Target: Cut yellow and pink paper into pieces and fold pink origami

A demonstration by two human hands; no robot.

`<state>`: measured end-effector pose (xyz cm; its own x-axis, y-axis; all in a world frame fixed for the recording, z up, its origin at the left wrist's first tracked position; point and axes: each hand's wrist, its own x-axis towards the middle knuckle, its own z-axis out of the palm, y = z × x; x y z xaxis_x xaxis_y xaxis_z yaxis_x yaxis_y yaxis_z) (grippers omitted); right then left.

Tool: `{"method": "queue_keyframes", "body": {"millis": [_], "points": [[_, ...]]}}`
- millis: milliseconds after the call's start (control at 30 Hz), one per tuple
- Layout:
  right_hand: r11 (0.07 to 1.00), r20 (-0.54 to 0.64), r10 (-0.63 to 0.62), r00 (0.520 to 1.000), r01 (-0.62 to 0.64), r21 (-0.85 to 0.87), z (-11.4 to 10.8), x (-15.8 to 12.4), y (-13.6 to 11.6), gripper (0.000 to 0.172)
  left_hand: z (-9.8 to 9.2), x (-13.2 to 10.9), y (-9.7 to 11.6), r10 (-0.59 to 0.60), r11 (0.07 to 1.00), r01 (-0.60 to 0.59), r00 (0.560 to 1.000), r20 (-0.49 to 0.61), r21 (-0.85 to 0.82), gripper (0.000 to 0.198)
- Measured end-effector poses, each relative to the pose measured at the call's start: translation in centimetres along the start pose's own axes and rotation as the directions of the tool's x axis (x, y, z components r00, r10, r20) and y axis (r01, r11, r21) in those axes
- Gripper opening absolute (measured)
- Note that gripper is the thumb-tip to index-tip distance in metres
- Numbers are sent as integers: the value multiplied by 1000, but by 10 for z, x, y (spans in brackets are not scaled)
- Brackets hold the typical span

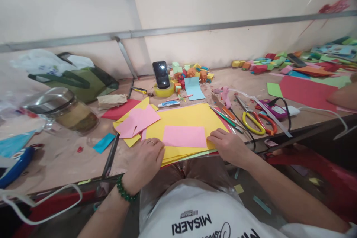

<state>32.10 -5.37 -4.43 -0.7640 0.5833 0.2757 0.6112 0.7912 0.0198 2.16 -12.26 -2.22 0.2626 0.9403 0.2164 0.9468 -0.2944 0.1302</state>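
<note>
A pink paper rectangle [184,136] lies on a stack of yellow sheets [192,116] at the table's front edge. Beside its left end, my left hand [147,156] rests on the yellow paper, fingers bent and near each other; whether they grip anything is hidden. My right hand [227,145] is at the right end of the pink rectangle, with its fingertips on the paper; the thumb is hard to make out. Folded pink paper [138,121] lies left of the stack, over more yellow paper. A green pencil [221,114] lies at the stack's right.
Scissors [252,119], a pink glue gun [224,96] and a purple device [275,109] lie to the right. Behind are a phone [161,74] on yellow tape [164,91] and small paper cubes [192,72]. A glass jar [75,115] stands left. Another person's arm [343,96] reaches in at right.
</note>
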Motion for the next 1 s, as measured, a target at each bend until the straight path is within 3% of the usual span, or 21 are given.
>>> {"method": "queue_keyframes", "body": {"millis": [100,200,300,367,467,533,567,633,733,900,1000], "points": [[997,-6,66,998,-66,44,-1,5,-5,26,6,15,-9,-136,987,130,989,-58,-98,45],[990,-13,127,992,-126,67,0,7,-10,24,10,29,-9,-200,953,203,979,34,-226,68],[976,-19,192,981,-188,111,1,6,-10,22,4,32,2,-267,892,286,958,101,-351,65],[960,-92,248,964,-232,154,-3,5,-10,23,-4,26,11,-279,894,257,960,-8,-368,48],[955,-389,293,873,-251,156,-20,8,-15,29,-19,9,25,-131,980,71,935,-331,-187,24],[973,-556,231,799,-206,107,-36,14,-25,40,-25,-3,35,73,997,-76,897,-437,11,25],[984,-586,173,791,-159,77,-42,18,-31,39,-25,-8,40,176,984,-145,878,-446,103,28],[998,-539,55,841,-53,18,-47,25,-41,30,-23,-13,51,316,943,-235,851,-419,234,31],[995,-429,-82,900,97,13,-33,32,-43,25,-15,-11,62,371,917,-278,856,-360,286,25],[979,-392,-93,915,155,129,10,26,-28,22,-10,-5,52,223,969,-190,949,-225,160,28],[949,-354,-25,935,133,286,18,18,-26,21,-9,-7,38,140,988,-133,984,-106,75,38]]}}
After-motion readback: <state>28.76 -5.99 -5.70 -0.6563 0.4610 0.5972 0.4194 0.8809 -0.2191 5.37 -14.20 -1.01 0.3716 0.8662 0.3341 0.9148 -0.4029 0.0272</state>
